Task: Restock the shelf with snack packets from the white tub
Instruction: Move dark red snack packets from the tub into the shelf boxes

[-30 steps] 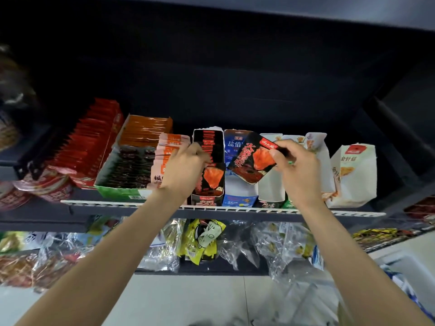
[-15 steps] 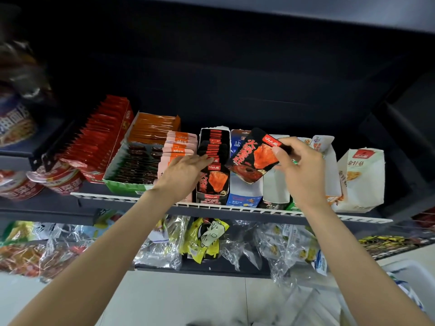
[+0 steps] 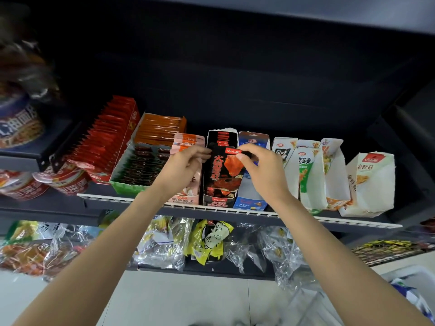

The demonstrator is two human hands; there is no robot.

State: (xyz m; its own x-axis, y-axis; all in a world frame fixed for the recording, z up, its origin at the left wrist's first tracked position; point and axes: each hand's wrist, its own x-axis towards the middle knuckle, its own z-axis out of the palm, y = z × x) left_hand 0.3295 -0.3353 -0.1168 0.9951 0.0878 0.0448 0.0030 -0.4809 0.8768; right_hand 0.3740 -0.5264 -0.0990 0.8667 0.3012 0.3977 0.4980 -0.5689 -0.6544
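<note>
Black snack packet (image 3: 222, 170) in both pinching grips, left hand (image 3: 181, 169) and right hand (image 3: 263, 171), over its black box (image 3: 219, 201).

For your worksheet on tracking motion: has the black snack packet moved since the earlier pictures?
Yes. The black snack packet has shifted left, from in front of the blue box to upright at the black display box, with both hands pinching it.

- dark shelf (image 3: 70, 203) with a white ribbed front rail (image 3: 122, 198).
- black display box (image 3: 220, 198) stands on it at the rail.
- pink box (image 3: 186, 196) touches the black box's left; green tray (image 3: 128, 188) and red carton (image 3: 110, 137) further left.
- blue box (image 3: 249, 203) just right of it, then white cartons (image 3: 369, 184).
</note>
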